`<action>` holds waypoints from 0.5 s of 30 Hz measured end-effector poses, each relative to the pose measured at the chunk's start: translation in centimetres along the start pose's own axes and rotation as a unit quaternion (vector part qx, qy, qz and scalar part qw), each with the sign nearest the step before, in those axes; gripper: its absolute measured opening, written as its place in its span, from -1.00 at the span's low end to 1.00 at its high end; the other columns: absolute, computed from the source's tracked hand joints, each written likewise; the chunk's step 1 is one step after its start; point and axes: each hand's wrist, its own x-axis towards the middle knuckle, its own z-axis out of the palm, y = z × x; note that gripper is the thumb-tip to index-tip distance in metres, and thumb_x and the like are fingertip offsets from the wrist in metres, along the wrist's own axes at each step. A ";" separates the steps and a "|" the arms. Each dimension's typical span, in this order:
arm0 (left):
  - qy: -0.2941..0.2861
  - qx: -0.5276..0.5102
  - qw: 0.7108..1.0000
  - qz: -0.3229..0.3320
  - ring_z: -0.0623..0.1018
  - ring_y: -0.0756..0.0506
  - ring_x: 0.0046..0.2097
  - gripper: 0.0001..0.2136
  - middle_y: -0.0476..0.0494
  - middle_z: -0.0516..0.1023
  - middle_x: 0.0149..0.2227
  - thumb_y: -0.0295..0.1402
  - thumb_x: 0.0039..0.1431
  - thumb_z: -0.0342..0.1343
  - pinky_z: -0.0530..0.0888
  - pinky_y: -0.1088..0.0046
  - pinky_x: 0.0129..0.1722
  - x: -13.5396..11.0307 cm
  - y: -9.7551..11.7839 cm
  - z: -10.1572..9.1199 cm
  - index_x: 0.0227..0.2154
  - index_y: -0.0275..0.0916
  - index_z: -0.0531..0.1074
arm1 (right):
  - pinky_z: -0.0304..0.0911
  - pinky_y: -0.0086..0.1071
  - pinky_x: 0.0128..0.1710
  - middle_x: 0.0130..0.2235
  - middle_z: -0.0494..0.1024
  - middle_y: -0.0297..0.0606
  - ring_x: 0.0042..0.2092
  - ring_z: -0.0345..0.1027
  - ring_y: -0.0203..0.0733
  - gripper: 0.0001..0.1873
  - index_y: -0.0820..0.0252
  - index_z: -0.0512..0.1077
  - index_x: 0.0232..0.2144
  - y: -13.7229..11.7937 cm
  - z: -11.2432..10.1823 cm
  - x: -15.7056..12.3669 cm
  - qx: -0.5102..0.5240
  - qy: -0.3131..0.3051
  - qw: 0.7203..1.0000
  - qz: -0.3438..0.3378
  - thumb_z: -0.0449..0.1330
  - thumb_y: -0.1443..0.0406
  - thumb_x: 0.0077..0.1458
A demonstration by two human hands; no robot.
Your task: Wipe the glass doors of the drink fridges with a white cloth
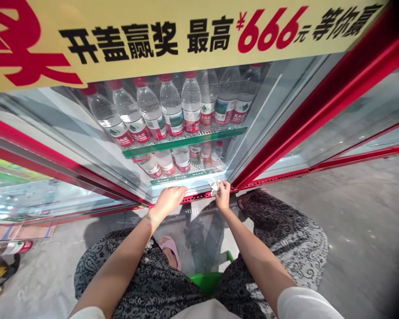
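Note:
In front of me stands a glass-door drinks fridge with a red frame (199, 195) along its bottom. My right hand (223, 195) pinches a crumpled white tissue (214, 188) against the lower right part of the door. My left hand (170, 200) rests at the bottom left of the same door, fingers stretched to the right and holding nothing; its fingertips are partly hidden. Behind the glass, clear water bottles (173, 110) with red caps stand in a row on a shelf with a green front edge (186, 142). More bottles (182, 159) stand below.
A yellow banner (206, 57) with red and black lettering crosses the top of the door. Other fridge doors adjoin on both sides. I sit on a green stool (206, 281) with my knees apart. At the left, a bottle (11, 248) lies near the grey floor (46, 274).

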 end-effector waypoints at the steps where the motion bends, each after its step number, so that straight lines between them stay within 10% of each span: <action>1: -0.001 -0.003 1.000 0.009 0.64 -0.11 -0.16 -0.72 -0.16 0.66 -0.19 -0.30 0.43 -0.07 0.47 0.45 -0.17 0.3 0.4 0.0 -0.02 -0.11 0.54 | 0.39 -0.21 -0.06 -0.16 0.39 -0.17 -0.13 0.35 -0.12 -0.72 0.16 0.48 -0.21 0.4 0.0 0.3 -0.002 0.025 0.999 0.024 0.03 0.41 0.09; 8: -0.001 -0.021 0.998 0.054 0.64 -0.11 -0.13 -0.73 -0.15 0.66 -0.13 -0.37 0.40 -0.04 0.50 0.44 -0.09 2.3 2.7 -0.3 -0.03 -0.10 0.56 | 0.33 -0.03 0.01 -0.06 0.33 0.04 0.00 0.35 0.11 -0.60 0.26 0.30 0.10 1.0 0.7 3.9 -0.006 0.201 0.966 0.164 -0.06 0.32 0.26; 15: 0.008 -0.033 0.997 0.063 0.64 -0.09 -0.10 -0.73 -0.16 0.67 -0.13 -0.34 0.41 -0.04 0.50 0.45 -0.05 2.4 2.7 -0.1 -0.03 -0.12 0.56 | 0.18 0.02 0.17 0.08 0.27 0.18 0.19 0.17 0.14 -0.60 0.26 0.26 0.14 -5.9 2.6 -0.4 0.053 0.118 0.980 0.152 -0.06 0.28 0.31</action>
